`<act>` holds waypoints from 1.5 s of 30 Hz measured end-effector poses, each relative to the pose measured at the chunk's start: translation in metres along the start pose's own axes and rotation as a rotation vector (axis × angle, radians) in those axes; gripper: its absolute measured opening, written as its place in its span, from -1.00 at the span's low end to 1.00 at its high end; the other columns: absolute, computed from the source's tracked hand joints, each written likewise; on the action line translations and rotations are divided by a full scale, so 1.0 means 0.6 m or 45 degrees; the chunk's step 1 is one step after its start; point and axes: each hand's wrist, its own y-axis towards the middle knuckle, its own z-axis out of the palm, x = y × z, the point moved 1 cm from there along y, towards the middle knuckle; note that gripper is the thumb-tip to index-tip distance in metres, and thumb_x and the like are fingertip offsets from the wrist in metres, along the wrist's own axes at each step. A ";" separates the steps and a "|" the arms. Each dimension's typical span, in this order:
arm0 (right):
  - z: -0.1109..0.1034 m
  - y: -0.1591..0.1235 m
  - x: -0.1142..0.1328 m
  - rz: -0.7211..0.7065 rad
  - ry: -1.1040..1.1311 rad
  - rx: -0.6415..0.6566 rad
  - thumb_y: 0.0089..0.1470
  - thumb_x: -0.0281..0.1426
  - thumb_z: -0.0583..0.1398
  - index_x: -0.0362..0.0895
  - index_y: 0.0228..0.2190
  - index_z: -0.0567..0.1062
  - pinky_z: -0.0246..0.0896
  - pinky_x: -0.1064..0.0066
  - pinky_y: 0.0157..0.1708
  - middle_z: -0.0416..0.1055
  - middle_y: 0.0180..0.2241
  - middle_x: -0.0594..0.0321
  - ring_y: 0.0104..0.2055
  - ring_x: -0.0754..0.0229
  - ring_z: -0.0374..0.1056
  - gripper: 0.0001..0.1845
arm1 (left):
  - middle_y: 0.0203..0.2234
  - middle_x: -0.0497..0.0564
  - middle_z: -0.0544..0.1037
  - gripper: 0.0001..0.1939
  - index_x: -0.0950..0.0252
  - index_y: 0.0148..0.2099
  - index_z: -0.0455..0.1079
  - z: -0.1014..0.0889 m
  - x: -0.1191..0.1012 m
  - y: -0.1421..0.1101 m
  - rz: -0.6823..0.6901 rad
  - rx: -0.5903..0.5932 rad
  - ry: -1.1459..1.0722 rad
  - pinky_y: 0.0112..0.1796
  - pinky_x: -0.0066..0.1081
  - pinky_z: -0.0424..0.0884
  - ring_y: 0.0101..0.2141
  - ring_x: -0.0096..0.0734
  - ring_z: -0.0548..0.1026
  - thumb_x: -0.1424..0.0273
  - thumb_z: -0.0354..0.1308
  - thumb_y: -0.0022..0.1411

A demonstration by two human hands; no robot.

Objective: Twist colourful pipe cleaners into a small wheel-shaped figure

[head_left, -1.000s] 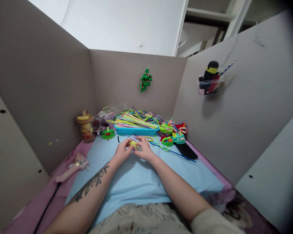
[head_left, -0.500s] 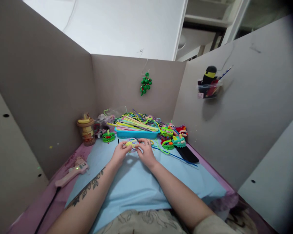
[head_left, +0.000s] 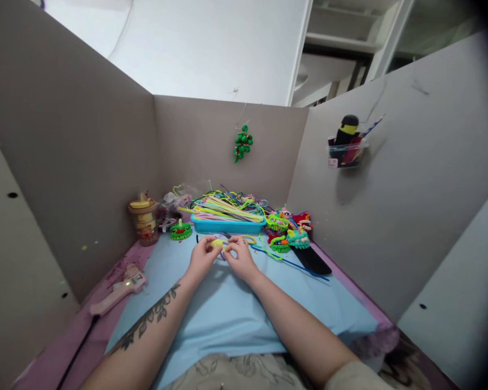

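Observation:
Between both hands is a small yellow and pale purple pipe cleaner piece (head_left: 218, 245), held just above the blue cloth (head_left: 223, 303). My left hand (head_left: 203, 255) pinches its left side between thumb and fingers. On its right side, my right hand (head_left: 239, 257) has its thumb and fingertips closed at the purple strand. The fingers partly hide the piece, so its full shape does not show. Right of my right hand, a dark blue pipe cleaner (head_left: 295, 262) and a bright green one (head_left: 271, 252) lie on the cloth.
A blue tray (head_left: 211, 225) heaped with pipe cleaners stands behind the hands. Finished green figure (head_left: 181, 231) sits left of it, several colourful ones (head_left: 299, 238) right. A pink glue gun (head_left: 120, 292) and a lidded cup (head_left: 143, 222) are at left. Grey panels (head_left: 228, 114) enclose the table.
The fingers have drawn closer around the yellow and purple piece, covering more of it. The right hand has shifted slightly, and the view has tilted up a little.

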 end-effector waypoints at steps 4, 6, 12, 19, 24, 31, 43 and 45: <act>0.004 0.005 -0.007 0.168 0.183 0.118 -0.10 -0.46 0.20 -0.13 -0.59 0.44 0.09 0.29 -0.06 0.25 -0.25 0.21 -0.13 0.14 0.23 -0.91 | -0.39 -0.02 0.50 -0.73 0.28 -0.22 0.30 -0.003 -0.008 -0.007 0.184 -0.025 0.269 -0.30 -0.40 0.32 -0.36 -0.36 0.47 0.33 0.20 0.00; 0.003 0.005 -0.007 0.165 0.107 0.082 -0.12 -0.46 0.21 -0.12 -0.59 0.45 0.07 0.28 -0.06 0.25 -0.28 0.21 -0.13 0.13 0.21 -0.93 | -0.39 -0.03 0.50 -0.74 0.27 -0.22 0.30 -0.002 -0.007 -0.008 0.203 -0.027 0.305 -0.30 -0.39 0.32 -0.36 -0.35 0.47 0.33 0.20 0.00; 0.001 0.003 -0.002 0.084 0.009 0.101 -0.06 -0.49 0.12 -0.11 -0.61 0.37 0.11 0.40 -0.35 0.22 -0.51 0.30 -0.40 0.22 0.20 -0.86 | -0.55 -0.09 0.45 -0.70 0.29 -0.27 0.23 0.004 0.005 -0.002 -0.010 0.008 0.081 -0.46 -0.47 0.28 -0.52 -0.44 0.42 0.33 0.23 -0.05; 0.002 0.006 -0.008 0.125 0.163 0.102 -0.05 -0.44 0.09 -0.10 -0.62 0.27 0.11 0.43 -0.40 0.30 -0.54 0.32 -0.43 0.23 0.22 -0.84 | -0.54 -0.06 0.50 -0.59 0.32 -0.32 0.28 0.004 -0.004 0.001 -0.265 0.073 -0.274 -0.44 -0.47 0.29 -0.52 -0.46 0.42 0.27 0.34 -0.21; -0.005 0.009 -0.007 0.068 0.248 0.098 -0.05 -0.43 0.09 -0.11 -0.62 0.27 0.16 0.38 -0.26 0.40 -0.40 0.25 -0.30 0.18 0.29 -0.84 | -0.48 0.00 0.52 -0.68 0.33 -0.37 0.40 -0.002 -0.005 0.000 -0.470 0.148 -0.315 -0.39 -0.45 0.27 -0.45 -0.43 0.43 0.19 0.27 -0.11; -0.012 0.008 0.000 0.019 0.306 0.099 -0.07 -0.45 0.08 -0.10 -0.62 0.26 0.14 0.35 -0.16 0.39 -0.32 0.21 -0.20 0.17 0.29 -0.86 | -0.42 -0.02 0.54 -0.63 0.29 -0.27 0.40 -0.010 -0.006 0.002 -0.651 0.104 -0.509 -0.35 -0.44 0.30 -0.40 -0.42 0.46 0.34 0.33 -0.20; -0.019 0.003 0.012 0.037 0.370 0.150 -0.07 -0.42 0.13 -0.11 -0.62 0.31 0.11 0.34 -0.08 0.34 -0.28 0.21 -0.15 0.18 0.28 -0.85 | -0.47 -0.01 0.53 -0.59 0.34 -0.28 0.38 -0.007 0.001 0.000 -0.585 0.004 -0.530 -0.36 -0.42 0.34 -0.48 -0.44 0.47 0.33 0.36 -0.23; -0.020 0.003 0.015 0.043 0.389 0.159 -0.06 -0.40 0.14 -0.11 -0.62 0.32 0.12 0.32 -0.07 0.34 -0.27 0.20 -0.14 0.17 0.29 -0.85 | -0.47 0.00 0.53 -0.60 0.35 -0.28 0.38 -0.010 0.003 0.002 -0.599 0.023 -0.516 -0.37 -0.42 0.35 -0.48 -0.44 0.47 0.34 0.36 -0.23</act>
